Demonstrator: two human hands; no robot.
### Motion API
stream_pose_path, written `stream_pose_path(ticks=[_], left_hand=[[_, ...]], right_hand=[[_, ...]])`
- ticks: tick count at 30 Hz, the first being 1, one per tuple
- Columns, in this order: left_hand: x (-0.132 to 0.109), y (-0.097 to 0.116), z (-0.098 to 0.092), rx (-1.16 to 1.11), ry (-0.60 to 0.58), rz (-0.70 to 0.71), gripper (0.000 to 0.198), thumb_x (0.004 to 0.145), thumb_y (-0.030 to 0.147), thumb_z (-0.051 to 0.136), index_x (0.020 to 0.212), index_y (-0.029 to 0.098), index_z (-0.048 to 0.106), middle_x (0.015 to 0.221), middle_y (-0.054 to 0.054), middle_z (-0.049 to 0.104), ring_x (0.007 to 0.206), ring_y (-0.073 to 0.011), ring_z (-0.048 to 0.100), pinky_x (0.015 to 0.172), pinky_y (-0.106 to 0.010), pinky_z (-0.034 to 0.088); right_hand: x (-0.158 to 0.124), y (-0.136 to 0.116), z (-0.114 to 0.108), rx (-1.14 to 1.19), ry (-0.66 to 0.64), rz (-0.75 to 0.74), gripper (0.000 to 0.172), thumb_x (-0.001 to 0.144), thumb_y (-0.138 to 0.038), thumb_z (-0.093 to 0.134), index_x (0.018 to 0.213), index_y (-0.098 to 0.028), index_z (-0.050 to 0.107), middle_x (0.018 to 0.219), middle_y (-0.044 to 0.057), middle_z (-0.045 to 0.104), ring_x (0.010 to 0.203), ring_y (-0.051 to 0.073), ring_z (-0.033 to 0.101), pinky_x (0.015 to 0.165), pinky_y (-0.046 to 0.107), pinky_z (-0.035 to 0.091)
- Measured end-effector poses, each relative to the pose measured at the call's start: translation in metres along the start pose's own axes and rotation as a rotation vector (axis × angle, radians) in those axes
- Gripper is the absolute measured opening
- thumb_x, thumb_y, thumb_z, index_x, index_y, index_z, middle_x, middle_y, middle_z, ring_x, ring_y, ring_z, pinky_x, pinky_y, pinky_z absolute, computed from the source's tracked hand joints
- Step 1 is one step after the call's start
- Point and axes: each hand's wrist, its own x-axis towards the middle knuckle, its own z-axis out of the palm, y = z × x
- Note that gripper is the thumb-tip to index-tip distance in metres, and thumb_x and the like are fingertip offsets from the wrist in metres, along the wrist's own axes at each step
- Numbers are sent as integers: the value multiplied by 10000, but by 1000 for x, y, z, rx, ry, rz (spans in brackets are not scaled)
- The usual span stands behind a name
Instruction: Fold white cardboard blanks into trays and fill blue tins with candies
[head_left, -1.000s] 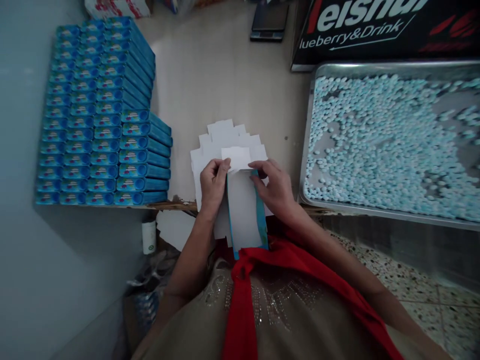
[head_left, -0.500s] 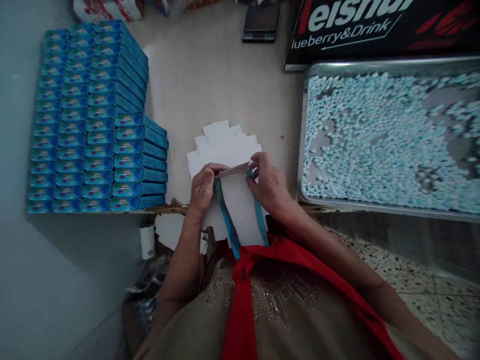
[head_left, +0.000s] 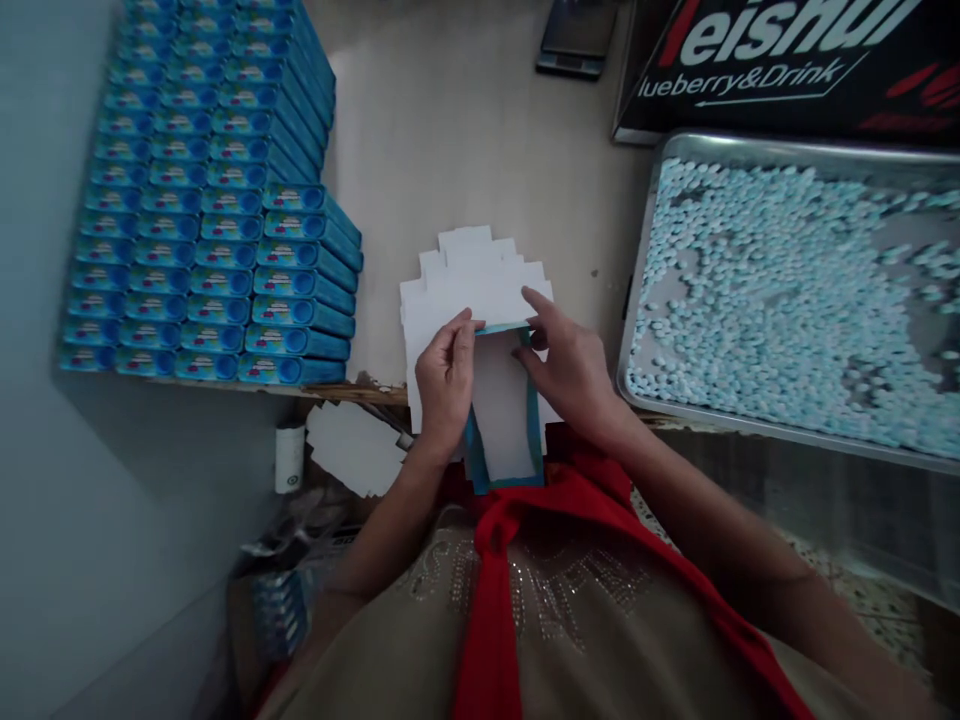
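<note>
I watch remotely: the left hand (head_left: 444, 385) pinches the far left corner of the open carton (head_left: 506, 400), the right hand (head_left: 576, 375) the far right, presumably bracing its raised sides. It sits over white sheets (head_left: 476, 255) at the near edge of the desk (head_left: 427, 120). Blue boxes (head_left: 202, 225) stack left, a tray (head_left: 642, 275) lies right, seemingly leaving working room between.

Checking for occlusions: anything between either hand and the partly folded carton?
Nothing visible. The left hand grips the upper-left corner of the partly folded carton; the right hand has its fingers at the upper-right corner. The white cardboard sheets lie beneath and beyond, not between.
</note>
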Motion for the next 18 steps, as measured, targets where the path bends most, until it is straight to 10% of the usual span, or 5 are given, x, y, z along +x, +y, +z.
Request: stream_pose_path(ticks=[8, 18], left_hand=[[5, 2, 6, 56, -25, 24, 280, 1072, 282, 539, 1274, 235, 727, 1390, -64, 746, 1368, -239, 659, 1194, -407, 515], [23, -6, 8, -4, -115, -46, 274, 901, 123, 571, 1006, 217, 807, 1299, -58, 792, 1269, -254, 723, 1143, -460, 566]], right_hand=[[18, 16, -11, 166, -114, 68, 685, 762, -183, 661, 1445, -183, 619, 1403, 163, 650, 853, 191, 708, 825, 376, 622], [46, -5, -32, 157, -477, 162, 243, 924, -352, 711, 1008, -158, 830, 810, 43, 769, 654, 155, 698, 674, 290, 563]])
